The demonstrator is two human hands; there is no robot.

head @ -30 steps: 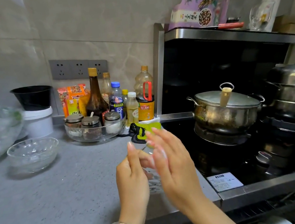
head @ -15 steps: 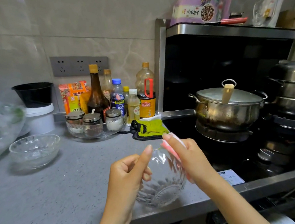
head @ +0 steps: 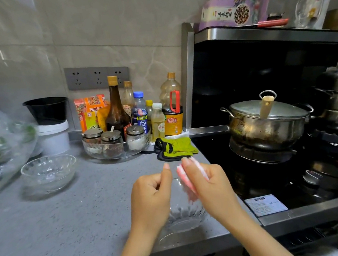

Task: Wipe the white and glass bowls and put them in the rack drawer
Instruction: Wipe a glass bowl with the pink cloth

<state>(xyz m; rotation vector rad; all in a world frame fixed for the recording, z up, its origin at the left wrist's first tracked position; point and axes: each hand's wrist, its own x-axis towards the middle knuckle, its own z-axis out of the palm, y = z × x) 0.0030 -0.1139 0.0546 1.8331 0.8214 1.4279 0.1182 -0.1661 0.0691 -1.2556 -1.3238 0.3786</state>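
Near the countertop's (head: pixel 69 225) front edge, left of the stove (head: pixel 219 149), the left hand (head: pixel 151 198) holds a glass bowl (head: pixel 183 217), the right hand (head: pixel 211 188) a cloth (head: pixel 186 181) at its rim. A second bowl (head: pixel 49 173) sits far left; a jar tray (head: pixel 116 149) at the back, bottles (head: pixel 116 108) behind.

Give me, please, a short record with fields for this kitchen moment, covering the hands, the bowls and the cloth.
left hand: grips the rim of the held glass bowl
right hand: pinches a pink and white cloth at that bowl's rim
bowl position: near the front edge of the grey counter; contact with it unclear
second glass bowl: upright on the counter, far left, untouched
white bowl: none clearly in view
stove: lidded steel pot on a burner, right of the hands
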